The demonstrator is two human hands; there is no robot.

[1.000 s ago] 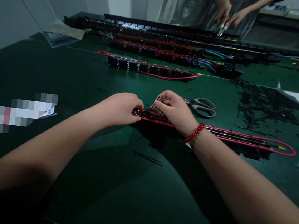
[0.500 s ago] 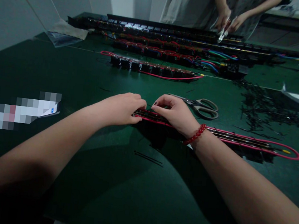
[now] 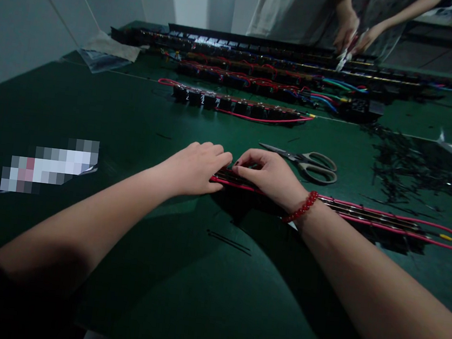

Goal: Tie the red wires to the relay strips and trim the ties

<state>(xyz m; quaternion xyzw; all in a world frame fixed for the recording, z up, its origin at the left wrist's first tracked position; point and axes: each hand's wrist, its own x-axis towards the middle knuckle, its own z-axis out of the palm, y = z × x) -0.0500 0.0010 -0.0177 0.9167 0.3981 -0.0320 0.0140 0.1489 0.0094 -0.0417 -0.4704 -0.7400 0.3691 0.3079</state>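
Observation:
A long black strip assembly [image 3: 371,214] with metal rods and a looped red wire lies across the green table in front of me. My left hand [image 3: 197,167] grips its left end, fingers over the top and thumb at the near side. Just right of that, my right hand [image 3: 270,173] is closed in a pinch over the strip, thumb against forefinger. Whatever it pinches is too small to make out. Scissors [image 3: 319,167] with grey handles lie behind my right hand. Nearer me rest two thin black cable ties [image 3: 229,241].
A similar wired strip [image 3: 241,106] lies farther back, with longer wired assemblies [image 3: 256,80] beyond it. Black tie scraps [image 3: 414,166] are heaped at right. A blurred-out pale object [image 3: 50,166] lies left. Across the table, a co-worker's hands [image 3: 353,40] hold a tool.
The whole view has shifted slightly right. My left fingers have come closer together over the strip's end; my right hand stays in its pinch beside them.

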